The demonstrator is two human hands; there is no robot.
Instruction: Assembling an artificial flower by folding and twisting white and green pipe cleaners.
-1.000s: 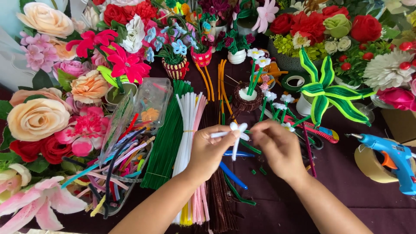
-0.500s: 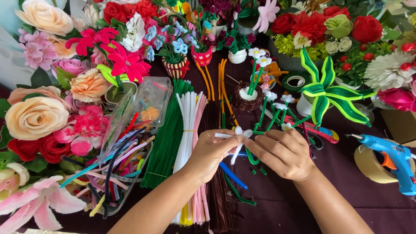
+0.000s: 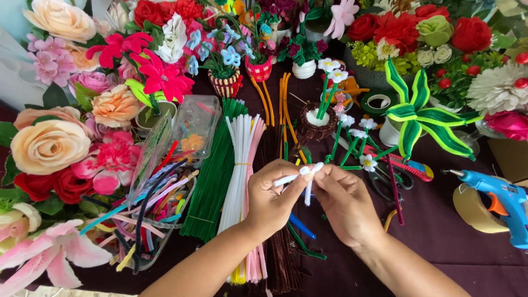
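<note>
**A:** What are the hands doing over the dark table (image 3: 440, 242)?

**B:** The left hand (image 3: 269, 198) and right hand (image 3: 344, 203) meet at the middle, both pinching a white pipe cleaner (image 3: 304, 177). Left fingers and thumb press on its horizontal part; right fingertips grip the bent part that hangs down.

**A:** Where does it sit?

**B:** Held in the air, above bundles of white pipe cleaners (image 3: 239, 159) and green pipe cleaners (image 3: 214, 176) lying on the table.

**A:** And around them?

**B:** Fabric flowers (image 3: 49, 146) crowd the left, a clear box (image 3: 195, 126) beside them. A blue glue gun (image 3: 503, 201) lies at right, against a roll of tape (image 3: 473, 212). A striped green plant (image 3: 421, 118) stands behind.
</note>
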